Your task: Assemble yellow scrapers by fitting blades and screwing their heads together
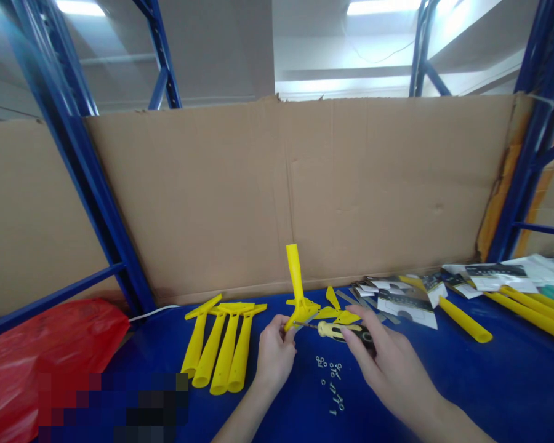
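My left hand (277,347) is closed round the head end of a yellow plastic scraper (295,277), whose hollow handle points up and away. A grey blade edge shows along its head. In my right hand (388,351) is a screwdriver (335,331) with a cream and black handle, its shaft pointing left. The tip meets the scraper's head near my left fingers; whether it sits in a screw is too small to tell. Loose yellow head pieces (346,317) lie just behind the screwdriver. Small nuts and screws (333,372) are scattered on the blue table between my hands.
Several yellow scrapers (219,351) lie side by side at the left. Printed cards (409,301), metal strips (390,317) and yellow tubes (466,320) cover the right. A red plastic bag (74,351) fills the far left. A cardboard panel (305,191) and blue posts (106,215) bound the back.
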A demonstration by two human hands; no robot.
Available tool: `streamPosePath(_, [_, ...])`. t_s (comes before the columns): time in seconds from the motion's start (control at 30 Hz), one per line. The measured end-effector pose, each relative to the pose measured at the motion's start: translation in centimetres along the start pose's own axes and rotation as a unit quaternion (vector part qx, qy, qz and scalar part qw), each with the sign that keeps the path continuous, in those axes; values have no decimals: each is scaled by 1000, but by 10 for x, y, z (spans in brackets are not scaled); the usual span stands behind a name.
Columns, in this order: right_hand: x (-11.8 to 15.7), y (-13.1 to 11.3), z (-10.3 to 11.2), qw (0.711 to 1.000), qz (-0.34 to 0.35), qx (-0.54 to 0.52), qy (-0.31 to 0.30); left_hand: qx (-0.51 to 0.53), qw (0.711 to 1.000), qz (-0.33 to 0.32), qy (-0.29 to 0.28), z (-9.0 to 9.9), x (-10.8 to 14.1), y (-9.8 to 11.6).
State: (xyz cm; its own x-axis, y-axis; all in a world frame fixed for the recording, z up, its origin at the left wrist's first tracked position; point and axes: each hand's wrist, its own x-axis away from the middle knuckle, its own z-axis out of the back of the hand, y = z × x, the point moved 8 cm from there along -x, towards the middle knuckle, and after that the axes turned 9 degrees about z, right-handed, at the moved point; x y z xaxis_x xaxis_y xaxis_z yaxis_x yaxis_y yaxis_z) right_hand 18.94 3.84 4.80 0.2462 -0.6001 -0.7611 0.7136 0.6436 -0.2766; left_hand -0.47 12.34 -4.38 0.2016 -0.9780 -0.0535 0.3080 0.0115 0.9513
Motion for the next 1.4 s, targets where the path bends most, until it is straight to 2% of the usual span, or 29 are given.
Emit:
streamPosePath(0.07, [1, 10, 0, 997, -61, -36, -11, 9, 1000, 8, 2, 0, 0, -1])
streamPosePath(0.2, [3, 12, -2, 993, -75, -79, -42, 12, 1000, 8, 3, 0, 0, -3])
streamPosePath(0.37, [9, 16, -9, 985, -131, -92, -61, 18, 1000, 8, 10, 2, -1, -5])
streamPosePath(0.5, [6, 10, -6, 990, -95, -96, -42, 28, 1000, 9, 10, 2, -2, -7])
streamPosePath(0.67, [8, 14, -2, 991, -110, -67, -18, 15, 1000, 0, 10, 1, -1, -6])
streamPosePath(0.77, [7, 10, -1, 993, -91, -80, -13, 16, 1000, 1, 14, 1, 0, -5])
streamPosePath(0.9, [7, 10, -5, 991, -100, -69, -48, 1, 1000, -29, 2, -1, 2, 0])
streamPosePath(1.0, [9, 10, -7, 990, -108, -61, -60, 14, 1000, -9, 7, -1, 1, -4])
streamPosePath(1.17, [9, 6, -10, 990, -79, -98, -65, 19, 1000, 9, 10, 0, -1, -8])
streamPosePath(1.33, [8, 11, -13, 985, -128, -85, -83, 2, 1000, -7, 4, 0, 0, -5])
streamPosePath(1.4, [8, 11, -12, 985, -127, -88, -78, 12, 1000, -2, 11, 1, 0, -5])
